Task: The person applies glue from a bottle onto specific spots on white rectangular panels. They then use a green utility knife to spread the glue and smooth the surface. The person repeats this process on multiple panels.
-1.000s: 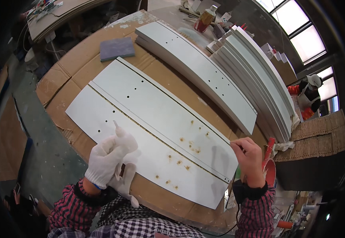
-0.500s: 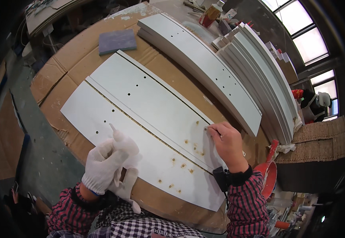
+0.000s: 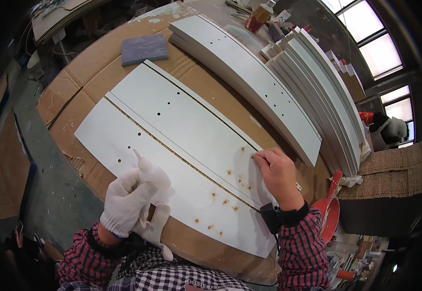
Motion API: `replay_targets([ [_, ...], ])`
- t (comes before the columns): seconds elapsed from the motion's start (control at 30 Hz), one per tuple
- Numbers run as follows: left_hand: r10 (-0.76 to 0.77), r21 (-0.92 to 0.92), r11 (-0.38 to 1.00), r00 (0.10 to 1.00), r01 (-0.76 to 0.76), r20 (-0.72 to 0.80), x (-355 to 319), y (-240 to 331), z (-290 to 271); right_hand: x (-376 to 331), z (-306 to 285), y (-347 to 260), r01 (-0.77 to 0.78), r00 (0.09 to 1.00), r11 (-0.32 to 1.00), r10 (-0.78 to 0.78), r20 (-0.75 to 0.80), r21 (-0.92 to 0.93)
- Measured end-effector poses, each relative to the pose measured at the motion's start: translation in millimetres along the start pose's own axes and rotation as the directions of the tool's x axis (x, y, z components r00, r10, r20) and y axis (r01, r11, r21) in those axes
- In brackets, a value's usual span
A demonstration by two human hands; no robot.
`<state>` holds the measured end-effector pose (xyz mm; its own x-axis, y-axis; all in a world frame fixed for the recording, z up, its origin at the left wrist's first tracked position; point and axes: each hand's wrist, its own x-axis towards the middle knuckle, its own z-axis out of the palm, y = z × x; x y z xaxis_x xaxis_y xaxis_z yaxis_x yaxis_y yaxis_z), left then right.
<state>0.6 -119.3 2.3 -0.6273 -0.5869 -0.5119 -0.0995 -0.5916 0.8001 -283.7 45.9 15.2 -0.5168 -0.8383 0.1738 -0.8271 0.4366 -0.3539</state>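
Fingertips of the bare right hand point(image 3: 278, 177) pinch together at the right half of a grooved white panel point(image 3: 186, 128), which lies along the near edge of the cardboard-covered surface point(image 3: 70, 97); whether they grip anything cannot be told. The gloved left hand point(image 3: 123, 199) grasps a white squeeze bottle point(image 3: 155, 180), nozzle up. Tipping or over-squeezing could drip onto the panel, and the limp glove point(image 3: 155, 228) hanging below might smear it. Stacked curved panels point(image 3: 249, 72) toward the far right edge limit the right hand's reach; a grey block point(image 3: 144, 49) sits toward the far left edge.
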Motion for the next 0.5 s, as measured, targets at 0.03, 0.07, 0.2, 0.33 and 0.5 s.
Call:
replay_targets([
  [0.03, 0.001, 0.003, 1.0, 1.0, -0.001, -0.007, -0.3, -0.3, -0.5, 0.3, 0.7, -0.4, -0.008, 1.0, 1.0, 0.008, -0.001, 0.012],
  [0.07, 0.002, 0.005, 1.0, 1.0, -0.002, -0.013, -0.4, -0.8, -0.9, 0.6, 1.2, -0.8, -0.017, 1.0, 1.0, 0.017, -0.001, 0.025],
  [0.2, 0.016, 0.005, 1.0, 1.0, -0.016, -0.008, -0.2, -3.4, -4.2, 2.0, 1.7, -1.5, -0.014, 1.0, 0.999, 0.014, 0.002, 0.036],
  [0.33, 0.02, -0.013, 1.0, 1.0, -0.02, -0.009, -0.6, -2.5, -2.6, 1.7, 2.1, -1.3, -0.015, 1.0, 0.999, 0.015, -0.001, 0.029],
  [0.5, 0.014, -0.012, 1.0, 1.0, -0.014, -0.007, -0.9, -2.6, -4.4, 2.6, 1.0, -1.8, -0.024, 1.0, 1.0, 0.023, 0.011, 0.017],
])
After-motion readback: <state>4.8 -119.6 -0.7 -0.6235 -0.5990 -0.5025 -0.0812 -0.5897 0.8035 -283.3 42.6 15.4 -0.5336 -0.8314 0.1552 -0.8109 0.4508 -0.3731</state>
